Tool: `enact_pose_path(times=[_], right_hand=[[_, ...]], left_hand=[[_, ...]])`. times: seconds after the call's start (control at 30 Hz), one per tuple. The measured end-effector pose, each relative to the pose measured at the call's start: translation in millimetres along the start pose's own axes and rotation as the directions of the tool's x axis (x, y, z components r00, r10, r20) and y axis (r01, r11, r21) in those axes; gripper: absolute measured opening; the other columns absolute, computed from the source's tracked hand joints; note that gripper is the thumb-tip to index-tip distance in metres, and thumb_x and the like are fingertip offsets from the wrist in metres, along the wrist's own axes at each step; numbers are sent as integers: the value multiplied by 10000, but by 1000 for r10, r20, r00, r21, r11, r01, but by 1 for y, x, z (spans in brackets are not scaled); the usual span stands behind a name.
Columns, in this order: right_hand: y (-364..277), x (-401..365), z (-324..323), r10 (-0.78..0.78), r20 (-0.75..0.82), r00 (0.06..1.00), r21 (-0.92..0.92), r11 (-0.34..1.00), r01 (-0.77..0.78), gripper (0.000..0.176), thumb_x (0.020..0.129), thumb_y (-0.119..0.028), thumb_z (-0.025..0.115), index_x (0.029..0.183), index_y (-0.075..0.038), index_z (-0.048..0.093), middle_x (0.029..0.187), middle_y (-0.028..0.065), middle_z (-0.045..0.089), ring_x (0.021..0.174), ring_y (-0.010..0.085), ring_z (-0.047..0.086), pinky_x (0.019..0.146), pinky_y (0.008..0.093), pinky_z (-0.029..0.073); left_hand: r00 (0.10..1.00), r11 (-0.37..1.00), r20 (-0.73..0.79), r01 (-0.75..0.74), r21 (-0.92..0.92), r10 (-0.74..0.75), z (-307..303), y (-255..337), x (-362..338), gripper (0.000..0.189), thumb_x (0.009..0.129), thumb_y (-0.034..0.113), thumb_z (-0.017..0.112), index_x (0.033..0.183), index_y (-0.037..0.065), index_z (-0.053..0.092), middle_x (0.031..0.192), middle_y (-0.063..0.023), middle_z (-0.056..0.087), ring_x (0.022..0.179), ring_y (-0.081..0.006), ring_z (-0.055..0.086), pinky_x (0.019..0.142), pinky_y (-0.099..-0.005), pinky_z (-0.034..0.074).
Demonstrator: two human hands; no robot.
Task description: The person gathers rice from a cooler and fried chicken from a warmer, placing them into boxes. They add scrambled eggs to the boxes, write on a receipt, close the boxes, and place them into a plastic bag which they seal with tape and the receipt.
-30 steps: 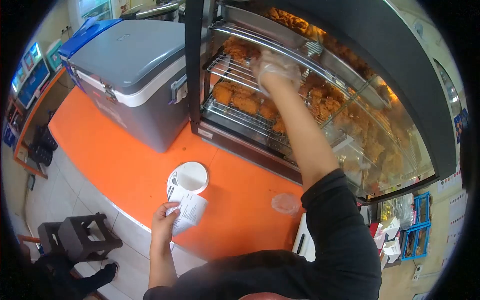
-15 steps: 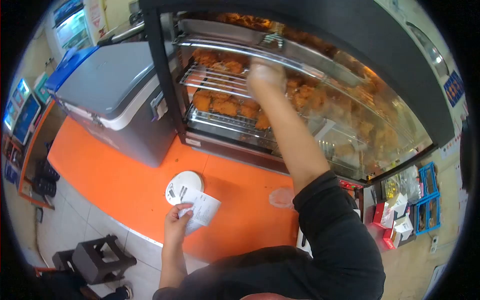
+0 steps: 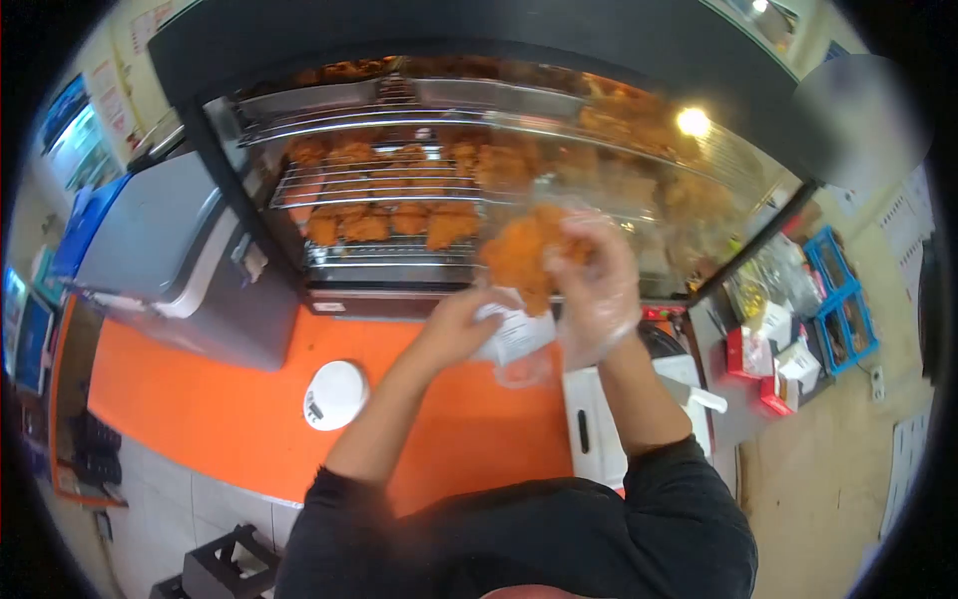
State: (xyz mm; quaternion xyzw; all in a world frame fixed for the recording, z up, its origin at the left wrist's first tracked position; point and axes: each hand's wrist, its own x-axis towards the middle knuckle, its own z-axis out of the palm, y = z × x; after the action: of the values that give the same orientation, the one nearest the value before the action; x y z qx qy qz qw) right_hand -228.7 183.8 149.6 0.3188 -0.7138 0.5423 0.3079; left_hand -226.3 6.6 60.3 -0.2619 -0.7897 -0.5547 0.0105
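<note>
My right hand (image 3: 599,285), in a clear plastic glove, grips a large piece of fried chicken (image 3: 524,250) in front of the glass display case (image 3: 389,301). Close below the chicken, my left hand (image 3: 454,327) is bare and pinches a printed paper receipt (image 3: 526,335). Both hands are near each other over the counter, and the chicken overlaps the top of the receipt in this view. Behind them, more fried chicken (image 3: 449,227) lies on the wire racks inside the case.
A round white scale (image 3: 339,394) sits on the orange counter (image 3: 459,439). The grey cooler box (image 3: 160,250) stands at the left. To the right are a white cutting board (image 3: 599,439), a knife with a white handle (image 3: 709,401), red-and-white boxes (image 3: 778,391) and blue baskets (image 3: 848,344).
My right hand has come out of the case with a piece of fried chicken. My left hand has moved up and right with the receipt, toward the right hand. The view has shifted rightward.
</note>
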Motion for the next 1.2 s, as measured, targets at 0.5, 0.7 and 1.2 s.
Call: enact_pose_path(times=[0.5,0.7,1.2], right_hand=[[-29,-119,-191,546,-398,737,322,836,-445,341,743,98,611,1037,-62,546,1138,70,509,1062,166,492,840,289,456],[-30,-155,-245,610,-413,676,401,788,-467,313,758,44,643,1037,-51,540,1152,81,521,1041,169,512,861,316,460],[135,-199,-622,662,-540,520,-552,188,-813,418,711,-127,656,1120,-111,575,1033,132,628,911,243,624,808,322,494]], left_hand=[[892,869,444,-151,472,-86,3,10,142,218,697,82,568,886,111,671,842,-128,648,824,-230,605,747,-353,461],[863,802,238,266,535,-446,-52,15,89,199,697,-3,541,839,43,671,798,-86,659,778,-169,608,706,-312,462],[459,608,505,102,787,-731,199,165,297,251,708,14,601,920,105,701,859,-10,655,850,-123,554,738,-256,448]])
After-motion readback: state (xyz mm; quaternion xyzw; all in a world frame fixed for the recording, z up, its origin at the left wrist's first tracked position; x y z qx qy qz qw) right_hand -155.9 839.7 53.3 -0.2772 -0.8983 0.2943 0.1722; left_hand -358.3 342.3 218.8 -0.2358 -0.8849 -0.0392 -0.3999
